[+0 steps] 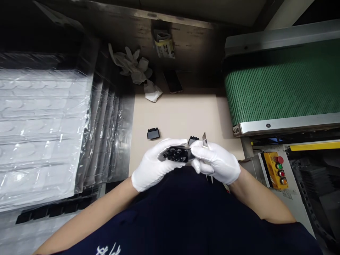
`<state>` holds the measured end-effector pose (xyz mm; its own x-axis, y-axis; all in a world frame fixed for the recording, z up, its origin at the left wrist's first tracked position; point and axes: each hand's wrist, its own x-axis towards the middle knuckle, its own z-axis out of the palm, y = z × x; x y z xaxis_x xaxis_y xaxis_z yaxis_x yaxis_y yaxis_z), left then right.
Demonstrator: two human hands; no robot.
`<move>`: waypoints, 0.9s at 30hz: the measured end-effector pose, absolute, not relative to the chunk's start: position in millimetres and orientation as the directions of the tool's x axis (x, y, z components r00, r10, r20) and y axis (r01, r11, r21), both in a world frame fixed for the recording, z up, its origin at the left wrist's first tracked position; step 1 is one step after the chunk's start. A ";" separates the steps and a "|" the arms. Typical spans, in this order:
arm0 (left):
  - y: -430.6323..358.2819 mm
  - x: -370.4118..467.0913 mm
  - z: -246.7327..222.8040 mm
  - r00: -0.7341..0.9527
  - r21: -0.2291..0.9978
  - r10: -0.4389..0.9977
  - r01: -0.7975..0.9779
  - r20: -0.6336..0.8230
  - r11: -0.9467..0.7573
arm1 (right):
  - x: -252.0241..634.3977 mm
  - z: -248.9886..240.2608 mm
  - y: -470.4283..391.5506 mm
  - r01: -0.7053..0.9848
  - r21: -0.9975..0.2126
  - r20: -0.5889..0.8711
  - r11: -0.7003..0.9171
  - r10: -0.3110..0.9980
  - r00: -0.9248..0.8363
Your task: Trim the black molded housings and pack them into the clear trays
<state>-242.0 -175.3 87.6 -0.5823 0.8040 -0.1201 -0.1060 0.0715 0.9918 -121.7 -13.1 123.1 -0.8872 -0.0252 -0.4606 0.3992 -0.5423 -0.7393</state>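
My left hand [159, 163], in a white glove, is wrapped round a black plastic part [175, 154] with several shiny rounded shapes on its upturned side. My right hand [212, 161], also gloved, has its fingers closed on a thin metal tool [204, 140]. The tool's flat tip sticks up above the fingers, and its kind is hard to make out. The right fingertips meet the right end of the black part. A similar small black part [153, 133] lies on the tan board beyond my left hand, and another black part [193, 140] is partly hidden behind my hands.
Stacked clear plastic trays [47, 127] stand on the left. A green conveyor belt [281, 81] is at the right, above a yellow button box [277, 170]. Crumpled white gloves [135, 67] and a phone [172, 81] lie at the back of the tan board [177, 113].
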 end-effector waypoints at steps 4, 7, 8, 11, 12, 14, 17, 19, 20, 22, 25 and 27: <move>-170.2 -241.6 102.1 -0.561 0.965 0.785 -0.160 -0.264 0.210 | -121.5 115.2 -13.0 0.407 -0.768 -0.472 -0.495 0.007 -0.881; -166.5 -241.6 112.7 -0.514 0.941 0.788 -0.192 -0.339 0.280 | -120.9 117.5 -12.6 0.433 -0.785 -0.489 -0.442 0.013 -0.872; -165.8 -241.8 115.5 -0.497 0.932 0.789 -0.210 -0.362 0.296 | -120.9 119.1 -12.4 0.440 -0.789 -0.492 -0.428 0.012 -0.870; -164.9 -242.4 121.0 -0.430 0.901 0.798 -0.294 -0.422 0.319 | -120.9 122.9 -11.6 0.446 -0.797 -0.492 -0.408 0.010 -0.871; -165.1 -242.7 122.2 -0.404 0.889 0.803 -0.325 -0.438 0.322 | -120.9 123.3 -11.5 0.445 -0.798 -0.491 -0.407 0.011 -0.871; -165.5 -243.3 124.2 -0.365 0.868 0.808 -0.371 -0.463 0.330 | -120.4 122.7 -11.4 0.447 -0.796 -0.496 -0.409 0.014 -0.868; -165.9 -244.1 127.5 -0.332 0.848 0.806 -0.397 -0.490 0.352 | -118.8 120.0 -11.4 0.447 -0.794 -0.496 -0.413 0.014 -0.868; -165.4 -244.3 130.2 -0.322 0.844 0.808 -0.400 -0.494 0.357 | -117.7 118.2 -10.9 0.439 -0.798 -0.488 -0.412 0.014 -0.873; -164.9 -244.4 131.6 -0.316 0.843 0.810 -0.401 -0.494 0.358 | -117.2 117.5 -10.5 0.439 -0.798 -0.487 -0.413 0.012 -0.873; -163.7 -244.6 133.8 -0.300 0.840 0.814 -0.403 -0.497 0.364 | -116.4 116.3 -9.7 0.443 -0.796 -0.489 -0.413 0.008 -0.872; -162.0 -245.8 134.8 -0.252 0.845 0.843 -0.397 -0.475 0.358 | -115.9 115.2 -9.0 0.446 -0.806 -0.480 -0.388 -0.013 -0.877; -161.2 -247.1 134.3 -0.221 0.858 0.870 -0.388 -0.440 0.336 | -115.9 114.9 -9.1 0.451 -0.813 -0.478 -0.368 -0.020 -0.878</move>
